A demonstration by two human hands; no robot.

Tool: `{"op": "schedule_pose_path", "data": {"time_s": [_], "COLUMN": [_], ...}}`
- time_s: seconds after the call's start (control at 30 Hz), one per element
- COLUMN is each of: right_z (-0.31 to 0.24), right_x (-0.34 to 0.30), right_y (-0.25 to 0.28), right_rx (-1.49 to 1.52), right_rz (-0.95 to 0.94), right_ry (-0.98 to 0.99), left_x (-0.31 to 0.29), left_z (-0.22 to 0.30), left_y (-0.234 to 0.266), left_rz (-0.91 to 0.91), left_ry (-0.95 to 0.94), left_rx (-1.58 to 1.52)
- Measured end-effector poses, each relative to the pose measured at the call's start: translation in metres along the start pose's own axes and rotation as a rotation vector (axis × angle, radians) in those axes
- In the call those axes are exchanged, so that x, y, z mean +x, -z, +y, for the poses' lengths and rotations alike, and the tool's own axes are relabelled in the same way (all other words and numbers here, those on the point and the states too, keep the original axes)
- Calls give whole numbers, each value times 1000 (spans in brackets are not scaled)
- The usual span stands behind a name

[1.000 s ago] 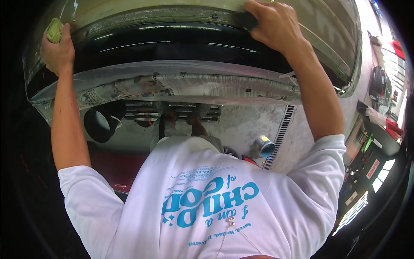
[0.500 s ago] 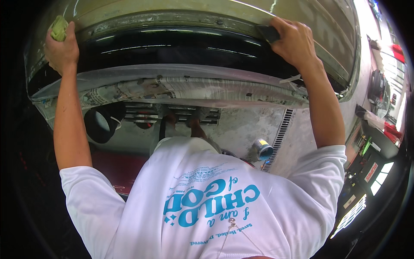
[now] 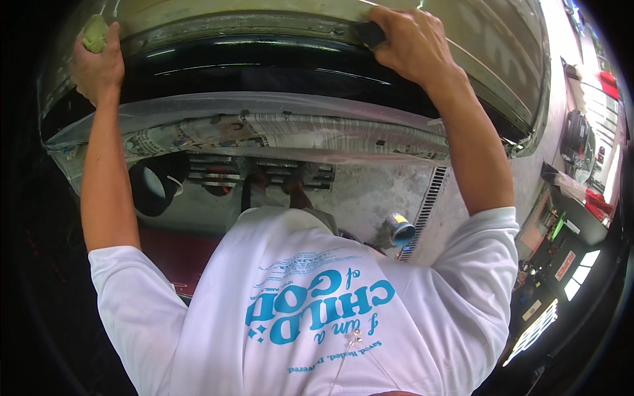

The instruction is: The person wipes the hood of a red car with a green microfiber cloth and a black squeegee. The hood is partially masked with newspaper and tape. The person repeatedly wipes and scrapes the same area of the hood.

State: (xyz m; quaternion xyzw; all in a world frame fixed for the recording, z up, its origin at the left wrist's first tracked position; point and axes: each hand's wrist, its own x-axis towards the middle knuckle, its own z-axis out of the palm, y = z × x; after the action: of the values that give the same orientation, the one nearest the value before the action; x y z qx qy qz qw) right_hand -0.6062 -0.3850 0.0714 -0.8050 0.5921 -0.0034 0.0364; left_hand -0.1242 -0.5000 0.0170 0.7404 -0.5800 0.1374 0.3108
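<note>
My left hand (image 3: 98, 69) is closed around a crumpled yellow-green cloth (image 3: 95, 34), at the far left edge of a vehicle's panel. Up at the right, my right hand (image 3: 416, 49) grips a dark flat piece of sandpaper (image 3: 370, 34). Its edge rests along the ridge of the olive-coloured panel (image 3: 231, 14), which looks wet and shiny. Below that ridge runs a glossy black panel (image 3: 264, 66) with light reflections. Fingers of the right hand hide part of the sandpaper.
Clear plastic film and newspaper (image 3: 310, 129) cover the vehicle below the black panel. On the concrete floor stand a black bucket (image 3: 155, 188) and an open can (image 3: 400, 230) beside a drain grate (image 3: 422, 208). My feet are near a slatted platform (image 3: 211, 175).
My right hand has slid left along the ridge with the sandpaper. The left hand stays at the left edge with the cloth, nearly unmoved.
</note>
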Motion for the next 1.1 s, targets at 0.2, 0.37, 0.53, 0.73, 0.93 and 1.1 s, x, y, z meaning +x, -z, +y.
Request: {"op": "schedule_pose_path", "data": {"time_s": [0.2,0.37,0.53,0.73,0.93,1.1], "right_z": [45,14,2,63,43,-14], "right_x": [-35,-9,0,-79,-220,-311], "right_y": [14,1,14,77,107,-12], "right_rx": [-95,-31,21,-91,619,1150], "right_rz": [-64,-88,-87,99,842,864], "right_ry": [-92,-40,-85,-387,-800,-913], "left_x": [-7,-8,-12,-8,-10,-10], "left_z": [-3,8,5,2,1,10], "left_y": [1,5,7,-1,3,11], "left_rz": [45,8,75,87,66,28], "left_ry": [44,57,54,13,14,47], "left_rx": [-2,-54,-31,-58,-46,-45]}}
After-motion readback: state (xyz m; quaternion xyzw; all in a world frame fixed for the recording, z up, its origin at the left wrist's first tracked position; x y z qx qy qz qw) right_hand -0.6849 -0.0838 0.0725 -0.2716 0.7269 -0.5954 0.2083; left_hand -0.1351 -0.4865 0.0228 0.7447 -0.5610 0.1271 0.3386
